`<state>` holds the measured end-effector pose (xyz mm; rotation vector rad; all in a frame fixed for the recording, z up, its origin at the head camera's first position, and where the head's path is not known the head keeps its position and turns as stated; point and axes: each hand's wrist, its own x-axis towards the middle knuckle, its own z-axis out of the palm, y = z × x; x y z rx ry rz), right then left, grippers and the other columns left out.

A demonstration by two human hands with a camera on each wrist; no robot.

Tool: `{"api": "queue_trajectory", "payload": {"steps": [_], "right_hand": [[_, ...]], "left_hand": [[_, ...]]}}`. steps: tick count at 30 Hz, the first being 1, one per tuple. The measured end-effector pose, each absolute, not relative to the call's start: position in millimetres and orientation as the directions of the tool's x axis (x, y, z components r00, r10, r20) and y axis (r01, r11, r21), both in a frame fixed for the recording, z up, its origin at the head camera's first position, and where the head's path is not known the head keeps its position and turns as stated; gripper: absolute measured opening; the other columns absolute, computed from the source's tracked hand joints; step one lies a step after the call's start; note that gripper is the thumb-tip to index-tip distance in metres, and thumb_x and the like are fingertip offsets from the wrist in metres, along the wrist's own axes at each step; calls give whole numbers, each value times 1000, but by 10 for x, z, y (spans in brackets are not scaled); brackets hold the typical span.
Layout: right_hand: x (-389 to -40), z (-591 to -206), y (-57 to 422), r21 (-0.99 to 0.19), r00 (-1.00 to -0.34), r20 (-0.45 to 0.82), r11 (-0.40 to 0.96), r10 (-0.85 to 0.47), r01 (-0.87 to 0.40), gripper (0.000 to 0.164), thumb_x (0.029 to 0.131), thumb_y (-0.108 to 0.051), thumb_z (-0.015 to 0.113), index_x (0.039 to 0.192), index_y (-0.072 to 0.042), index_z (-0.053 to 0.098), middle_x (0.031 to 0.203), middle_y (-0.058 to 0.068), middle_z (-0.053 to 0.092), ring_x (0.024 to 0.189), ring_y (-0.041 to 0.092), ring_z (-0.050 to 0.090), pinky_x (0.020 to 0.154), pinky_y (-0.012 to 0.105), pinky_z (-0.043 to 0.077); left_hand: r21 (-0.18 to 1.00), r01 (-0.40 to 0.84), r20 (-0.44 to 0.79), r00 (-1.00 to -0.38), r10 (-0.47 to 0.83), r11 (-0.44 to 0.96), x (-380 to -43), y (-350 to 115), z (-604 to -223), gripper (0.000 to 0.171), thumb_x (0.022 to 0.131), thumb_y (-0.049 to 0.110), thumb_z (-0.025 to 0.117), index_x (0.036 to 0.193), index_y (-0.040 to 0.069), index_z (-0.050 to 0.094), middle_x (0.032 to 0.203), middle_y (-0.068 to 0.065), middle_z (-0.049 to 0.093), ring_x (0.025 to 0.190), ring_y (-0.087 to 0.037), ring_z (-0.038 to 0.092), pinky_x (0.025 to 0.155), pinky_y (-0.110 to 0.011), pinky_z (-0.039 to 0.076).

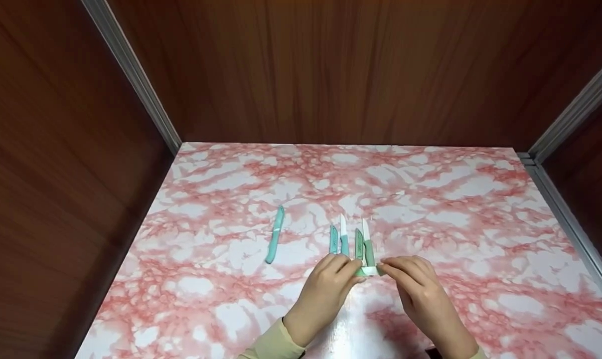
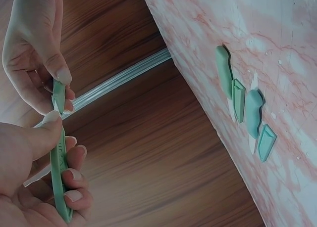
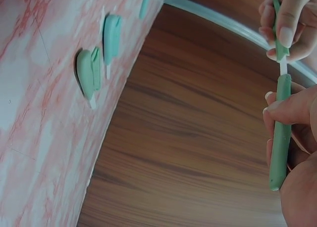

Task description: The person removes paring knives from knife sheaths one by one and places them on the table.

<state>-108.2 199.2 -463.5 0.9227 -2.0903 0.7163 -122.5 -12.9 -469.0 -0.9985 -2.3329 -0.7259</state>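
Note:
My left hand (image 1: 326, 281) grips a green blade cover (image 2: 60, 172), the thumb lying along it. Opposite, my right hand (image 1: 423, 286) holds the green handle (image 3: 281, 143) of a small knife. A short stretch of white blade (image 3: 283, 66) shows between handle and cover; the rest is hidden inside the cover. Just beyond the hands lie a green knife (image 1: 369, 252) and its separate green cover (image 1: 359, 244), both on the table. Left of these are a blue knife (image 1: 344, 243) with a bare white blade and a blue cover (image 1: 334, 239).
Farther left on the red-and-white marbled table (image 1: 206, 249) lies a teal knife (image 1: 276, 234) with its cover on. Brown wood-grain panels (image 1: 306, 75) stand behind and at both sides, with metal rails (image 1: 136, 75) at the corners.

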Motion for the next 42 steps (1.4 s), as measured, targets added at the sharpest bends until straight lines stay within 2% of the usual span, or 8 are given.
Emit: {"api": "queue_trajectory", "payload": {"steps": [16, 24, 32, 42], "right_hand": [[-1080, -4652, 2018, -193, -475, 797, 588, -373, -786, 31, 103, -12, 42, 107, -1, 71, 106, 10, 66, 93, 28, 59, 89, 34, 39], [-1080, -4657, 2042, -197, -481, 795, 593, -370, -781, 31, 103, -12, 42, 106, -2, 71, 105, 9, 66, 93, 28, 59, 88, 34, 39], [-1081, -4671, 2064, -201, -487, 791, 595, -370, -778, 32, 103, -12, 41, 108, -2, 71, 106, 9, 66, 94, 28, 58, 88, 34, 39], [-1084, -4689, 2101, -214, -506, 779, 601, -370, -770, 32, 103, -13, 41, 108, -2, 71, 107, 8, 65, 96, 28, 58, 91, 33, 38]], "left_hand": [[287, 752, 625, -617, 479, 594, -1237, -146, -4716, 24, 93, 26, 60, 110, 10, 66, 93, 4, 57, 84, -10, 52, 77, -20, 44], [299, 745, 617, -628, 475, 596, -1233, -181, -4733, 27, 96, 31, 55, 111, 11, 66, 94, 4, 56, 86, -10, 52, 78, -18, 43], [300, 741, 607, -634, 479, 601, -1227, -191, -4728, 27, 96, 30, 54, 112, 11, 66, 93, 5, 56, 84, -9, 51, 77, -17, 42], [291, 740, 596, -636, 490, 607, -1224, -196, -4731, 28, 97, 29, 54, 112, 10, 66, 93, 5, 56, 85, -9, 52, 83, -21, 45]]}}
